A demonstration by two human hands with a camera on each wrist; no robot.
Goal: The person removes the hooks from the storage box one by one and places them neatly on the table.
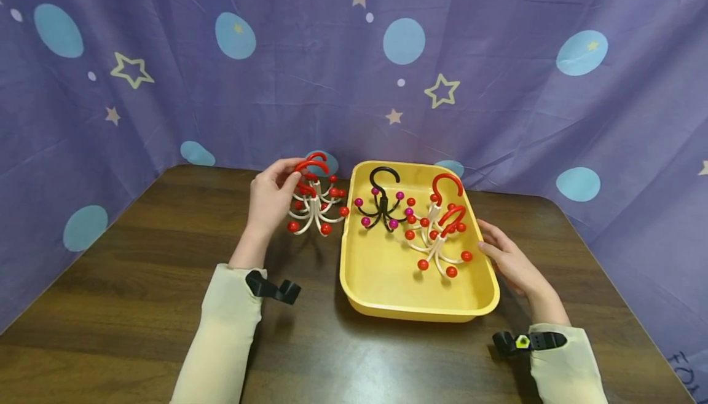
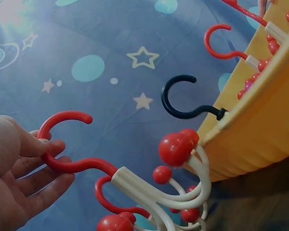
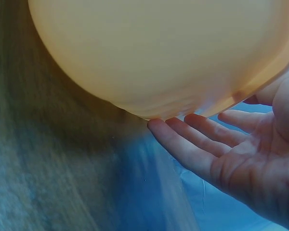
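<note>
My left hand point(image 1: 269, 198) pinches the red hook point(image 2: 82, 166) of a hanger with white curved arms tipped by red balls, left of the yellow tray point(image 1: 409, 312). Just behind it is a second red-and-white hanger point(image 1: 334, 179), partly hidden. On the tray's right side rests my right hand point(image 1: 511, 262); in the right wrist view its nearly straight fingers point(image 3: 183, 147) touch the outer wall, with the thumb by the rim. Inside the tray stand a black hanger point(image 1: 384, 206) with magenta balls and two more red-and-white hangers point(image 1: 437, 247), which overlap each other.
Everything rests on a dark brown wooden table point(image 1: 138, 269). A purple curtain point(image 1: 310, 78) with stars and blue ovals hangs behind and along both sides. Each wrist wears a black strap, such as the left strap point(image 1: 273, 288).
</note>
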